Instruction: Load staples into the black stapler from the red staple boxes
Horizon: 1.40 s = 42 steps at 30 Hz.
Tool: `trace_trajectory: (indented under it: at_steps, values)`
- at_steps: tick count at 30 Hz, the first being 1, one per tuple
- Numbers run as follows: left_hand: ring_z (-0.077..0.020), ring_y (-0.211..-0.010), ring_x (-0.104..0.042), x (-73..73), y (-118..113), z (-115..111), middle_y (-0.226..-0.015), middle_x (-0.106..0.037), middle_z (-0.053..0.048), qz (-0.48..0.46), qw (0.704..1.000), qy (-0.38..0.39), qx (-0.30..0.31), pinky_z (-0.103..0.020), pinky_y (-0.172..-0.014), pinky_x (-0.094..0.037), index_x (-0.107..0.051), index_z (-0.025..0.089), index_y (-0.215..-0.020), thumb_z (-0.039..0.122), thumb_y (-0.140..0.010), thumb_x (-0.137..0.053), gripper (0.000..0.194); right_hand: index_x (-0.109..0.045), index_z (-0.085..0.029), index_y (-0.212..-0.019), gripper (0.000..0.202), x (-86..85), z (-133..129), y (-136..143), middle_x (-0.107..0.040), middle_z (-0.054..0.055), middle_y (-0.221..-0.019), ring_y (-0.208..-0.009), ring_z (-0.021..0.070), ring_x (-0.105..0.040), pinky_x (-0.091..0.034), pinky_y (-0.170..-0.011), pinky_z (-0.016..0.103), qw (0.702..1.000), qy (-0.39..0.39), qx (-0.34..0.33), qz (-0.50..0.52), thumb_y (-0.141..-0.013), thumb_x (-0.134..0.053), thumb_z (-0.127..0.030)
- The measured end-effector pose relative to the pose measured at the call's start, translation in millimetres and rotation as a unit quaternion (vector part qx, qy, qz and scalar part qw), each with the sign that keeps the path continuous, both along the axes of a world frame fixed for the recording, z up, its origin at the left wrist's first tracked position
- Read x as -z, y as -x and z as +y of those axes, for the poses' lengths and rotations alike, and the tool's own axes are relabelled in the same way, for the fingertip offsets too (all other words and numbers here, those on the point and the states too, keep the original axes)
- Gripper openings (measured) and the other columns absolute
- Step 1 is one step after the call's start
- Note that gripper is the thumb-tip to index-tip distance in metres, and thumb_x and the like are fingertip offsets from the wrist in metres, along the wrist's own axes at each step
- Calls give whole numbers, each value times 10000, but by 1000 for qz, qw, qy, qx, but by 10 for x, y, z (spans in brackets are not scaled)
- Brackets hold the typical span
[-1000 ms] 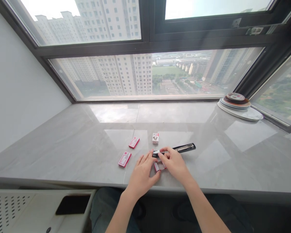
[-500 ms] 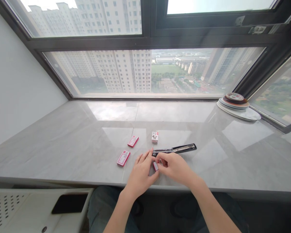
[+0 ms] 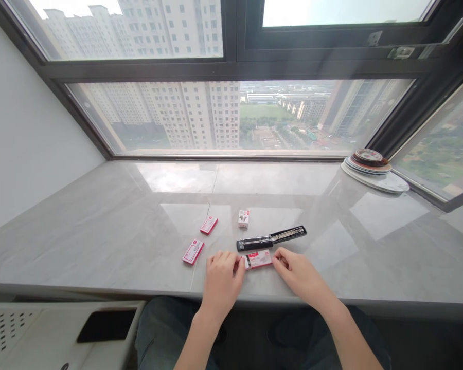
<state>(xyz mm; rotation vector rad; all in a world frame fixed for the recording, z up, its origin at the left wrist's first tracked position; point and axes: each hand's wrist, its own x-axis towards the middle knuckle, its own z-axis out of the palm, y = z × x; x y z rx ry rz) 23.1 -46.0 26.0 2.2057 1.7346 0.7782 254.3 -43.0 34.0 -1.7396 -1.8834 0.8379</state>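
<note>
A small red-and-white staple box lies on the counter between my hands, its label up and its left end pulled open, with something dark showing there. My left hand pinches the white piece at that left end. With thumb and forefinger, my right hand grips the box's right end. Just behind it rests a black stapler, opened out flat with its metal rail exposed. Two more red-and-white staple boxes, a nearer one and a farther one, lie to the left. A small white box stands behind the stapler.
The grey marble counter runs up to a dark window frame. Stacked round plates or coasters sit at the back right. Below the counter's front edge, at left, is a white surface with a dark rectangular recess.
My hands have moved apart, the right one going right. The staple box between them has turned label up and sideways, and now shows an open left end. The view has shifted slightly.
</note>
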Motion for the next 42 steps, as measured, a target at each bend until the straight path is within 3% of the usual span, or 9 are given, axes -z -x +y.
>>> trace_trajectory:
  at_steps: [5, 9, 13, 22, 27, 31, 34, 37, 42]
  values:
    - [-200, -802, -591, 19, -155, 10, -814, -638, -18, -8, 999, -17, -35, -354, -777, -407, -616, 226, -832, 286, -1047, -457, 274, -610, -215, -876, 342, 125, -14, -103, -524, -44, -593, -532, 126, -451, -314, -532, 256, 994, 48, 42, 90, -959, -534, -538]
    - [-202, -866, -625, 26, -215, 30, -922, -662, -20, -18, 999, -33, -12, -358, -835, -425, -670, 280, -1179, 324, -1038, -501, 224, -561, -215, -1236, 587, 144, 97, -599, -524, -65, -635, -405, 96, -372, -225, -410, 238, 957, 137, 153, 203, -860, -642, -659]
    - [-247, -1017, -643, 73, -266, 60, -1064, -691, -47, -8, 999, -31, 9, -381, -865, -432, -619, 318, -1347, 337, -1028, -522, 334, -553, -237, -1364, 744, -21, 335, -852, -580, -38, -755, -442, 53, -287, -201, -414, 224, 938, 113, 122, 304, -768, -773, -623]
    - [-258, -1038, -643, 10, -248, 77, -1112, -715, -47, -11, 1000, -13, 24, -390, -851, -429, -625, 320, -1333, 411, -1015, -544, 340, -693, -200, -962, 420, -197, 858, -112, -444, -81, -626, -591, 93, -368, -303, -565, 246, 966, -14, -86, 244, -747, -832, -533]
    - [-268, -970, -636, -36, -303, 48, -1016, -701, -46, -1, 999, -31, 15, -401, -840, -421, -645, 306, -1291, 421, -918, -679, 392, -685, -215, -951, 298, -149, 859, 117, -390, -98, -607, -577, 94, -367, -295, -571, 240, 982, -48, -118, 140, -814, -770, -465]
    - [-238, -942, -634, 13, -346, -8, -980, -686, -37, 1, 996, -55, 75, -383, -842, -413, -683, 313, -1207, 368, -897, -720, 316, -673, -218, -941, 279, -138, 850, 136, -436, -96, -603, -575, 100, -425, -294, -570, 241, 989, -72, -110, 66, -812, -762, -450]
    - [-223, -917, -625, 87, -233, -30, -921, -666, -28, 15, 995, -70, 66, -376, -835, -410, -716, 307, -1092, 302, -929, -682, 166, -669, -221, -928, 283, -139, 843, 119, -455, -92, -607, -580, 106, -444, -293, -573, 243, 991, -79, -102, 37, -811, -758, -463]
    - [-257, -942, -609, 128, 63, -4, -908, -641, -49, 37, 994, -96, -25, -405, -852, -422, -725, 280, -964, 307, -905, -698, 70, -674, -229, -929, 283, -134, 824, 99, -450, -91, -610, -581, 108, -444, -290, -574, 244, 992, -74, -97, 26, -816, -751, -477]
    - [-356, -1186, -540, 86, 632, 132, -1250, -632, -95, 46, 978, -138, -148, -528, -964, -434, -692, 271, -878, 318, -857, -736, 68, -675, -242, -937, 260, -116, 786, 97, -444, -87, -614, -589, 115, -455, -290, -581, 248, 994, -75, -80, 23, -830, -732, -472]
